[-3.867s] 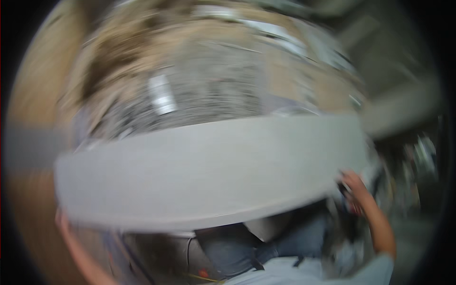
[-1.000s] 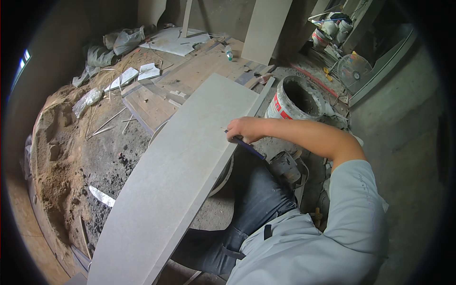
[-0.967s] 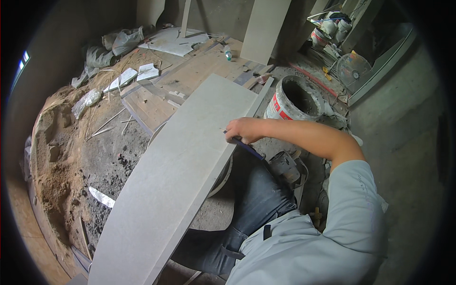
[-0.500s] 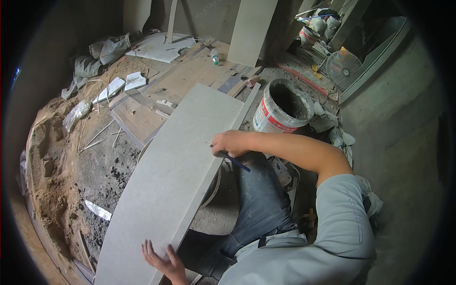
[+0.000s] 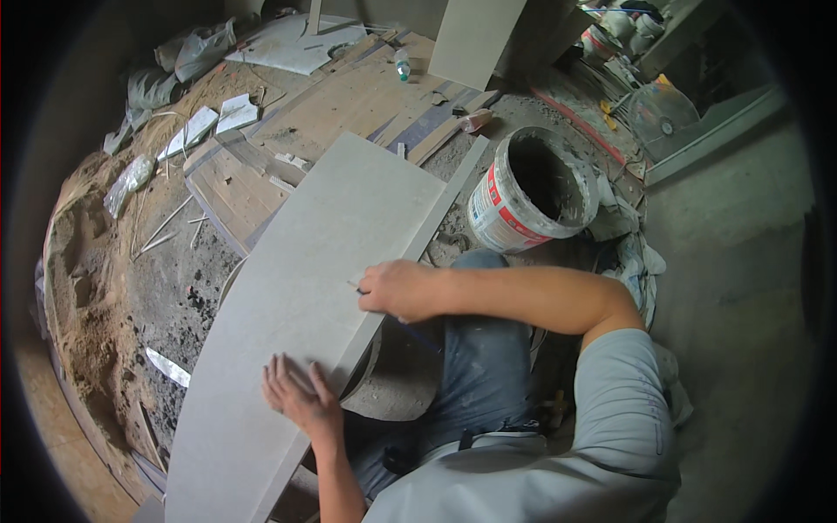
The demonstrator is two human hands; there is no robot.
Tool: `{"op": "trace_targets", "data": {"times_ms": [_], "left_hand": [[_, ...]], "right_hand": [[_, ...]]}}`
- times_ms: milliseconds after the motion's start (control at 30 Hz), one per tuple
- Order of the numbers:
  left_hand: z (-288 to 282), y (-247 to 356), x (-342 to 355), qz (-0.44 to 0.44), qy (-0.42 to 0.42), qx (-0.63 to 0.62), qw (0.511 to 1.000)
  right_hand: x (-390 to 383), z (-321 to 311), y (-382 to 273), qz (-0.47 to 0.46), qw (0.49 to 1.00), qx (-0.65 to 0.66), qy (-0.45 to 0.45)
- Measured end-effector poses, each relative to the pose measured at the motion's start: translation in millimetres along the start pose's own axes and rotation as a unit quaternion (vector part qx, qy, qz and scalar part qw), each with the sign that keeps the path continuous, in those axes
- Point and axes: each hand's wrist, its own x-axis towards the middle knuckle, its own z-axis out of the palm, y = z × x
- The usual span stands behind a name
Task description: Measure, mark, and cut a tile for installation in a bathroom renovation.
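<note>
Pale slab [image 5: 288, 244] lay slantwise | left hand [image 5: 301, 399] spread on it | right hand [image 5: 403, 290] pinched slim tool [image 5: 357, 288] above slab

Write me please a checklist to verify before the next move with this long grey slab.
1. Left hand on the long grey slab: ok, palm down, fingers spread.
2. Right hand holding the slim dark-blue stick: ok.
3. Stick's tip touching the slab: cannot tell, too small.
4. Slab well supported: cannot tell; a curved rim shows beneath, but contact is hidden.
5. White bucket with red band apart from the slab: ok, ground shows between them.
6. Ground beyond the slab tidy: not ok, sand and white offcuts lie there.
</note>
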Motion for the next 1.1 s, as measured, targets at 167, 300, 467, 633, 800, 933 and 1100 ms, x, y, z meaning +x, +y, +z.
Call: {"op": "trace_targets", "data": {"times_ms": [167, 300, 467, 633, 800, 933, 1100], "left_hand": [[23, 10, 8, -0.059, 0.006, 0.106, 0.993], [37, 25, 20, -0.054, -0.021, 0.141, 0.988], [46, 20, 22, -0.066, -0.019, 0.184, 0.981], [57, 17, 24, -0.067, -0.022, 0.201, 0.977], [63, 21, 22, -0.052, -0.011, 0.194, 0.98], [66, 23, 20, -0.063, -0.011, 0.168, 0.984], [66, 17, 19, -0.046, -0.022, 0.197, 0.979]], "right_hand": [[-10, -2, 28, -0.052, 0.998, 0.025, 0.032], [-28, -26, 81, -0.082, 0.966, 0.202, 0.137], [-79, -66, 183, 0.035, 0.887, 0.376, 0.267], [-129, -76, 242, 0.166, 0.797, 0.525, 0.248], [-140, -64, 265, 0.155, 0.816, 0.503, 0.237], [-132, -58, 267, 0.144, 0.844, 0.479, 0.193], [-126, -58, 275, 0.074, 0.893, 0.415, 0.161]]}}
